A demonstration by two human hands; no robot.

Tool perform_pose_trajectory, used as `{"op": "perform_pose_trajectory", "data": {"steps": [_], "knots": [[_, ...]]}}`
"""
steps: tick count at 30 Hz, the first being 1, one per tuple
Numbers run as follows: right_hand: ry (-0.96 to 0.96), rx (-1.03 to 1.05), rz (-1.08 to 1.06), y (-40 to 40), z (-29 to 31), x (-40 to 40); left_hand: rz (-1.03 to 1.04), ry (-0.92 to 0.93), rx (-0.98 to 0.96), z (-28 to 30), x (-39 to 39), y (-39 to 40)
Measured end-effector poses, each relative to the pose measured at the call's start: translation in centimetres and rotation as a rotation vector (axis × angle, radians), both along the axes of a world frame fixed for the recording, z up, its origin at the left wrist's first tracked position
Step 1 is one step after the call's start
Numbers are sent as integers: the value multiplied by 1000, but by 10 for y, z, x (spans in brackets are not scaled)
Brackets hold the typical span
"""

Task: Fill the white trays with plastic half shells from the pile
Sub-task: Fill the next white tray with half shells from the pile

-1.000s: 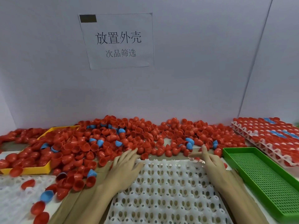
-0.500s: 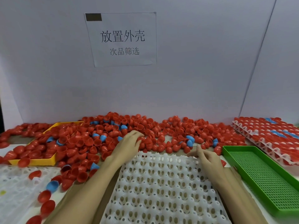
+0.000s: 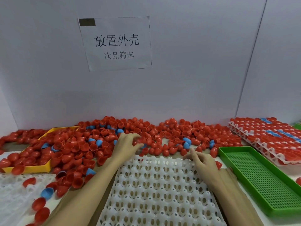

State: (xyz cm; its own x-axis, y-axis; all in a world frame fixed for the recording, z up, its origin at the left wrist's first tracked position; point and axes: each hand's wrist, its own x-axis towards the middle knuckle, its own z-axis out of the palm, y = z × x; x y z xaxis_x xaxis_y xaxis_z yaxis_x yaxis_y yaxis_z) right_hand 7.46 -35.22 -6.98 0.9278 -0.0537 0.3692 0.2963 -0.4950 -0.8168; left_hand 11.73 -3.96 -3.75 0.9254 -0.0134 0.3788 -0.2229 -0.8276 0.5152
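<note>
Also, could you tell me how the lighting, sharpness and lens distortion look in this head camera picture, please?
Head view: soft, even light with no hard glare; faint shadows only. The printed paper sign reads sharp, while the left hand over the pile of red plastic half shells is slightly smeared. Wide-angle bend shows in the slanted wall seam and the stretched empty white plastic tray.

The left hand (image 3: 126,144) has reached forward off the white tray (image 3: 156,190) into the shell pile (image 3: 146,136). Its fingers now curl among red shells.
</note>
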Motion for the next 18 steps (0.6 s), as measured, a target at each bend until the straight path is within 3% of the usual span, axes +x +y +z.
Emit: {"op": "perform_pose_trajectory", "data": {"steps": [3,9,14,18], "knots": [[4,-15,-24,-1,7,-3,-73,-93,-410,5,-33,5],[-45,-25,58,15,43,-30,-206,27,-966,4,-108,2],[109,118,611,52,67,-67,-397,252,-1097,10,-134,-17],[74,43,604,71,53,-72,-469,289,-1115,11,-144,-29]]}}
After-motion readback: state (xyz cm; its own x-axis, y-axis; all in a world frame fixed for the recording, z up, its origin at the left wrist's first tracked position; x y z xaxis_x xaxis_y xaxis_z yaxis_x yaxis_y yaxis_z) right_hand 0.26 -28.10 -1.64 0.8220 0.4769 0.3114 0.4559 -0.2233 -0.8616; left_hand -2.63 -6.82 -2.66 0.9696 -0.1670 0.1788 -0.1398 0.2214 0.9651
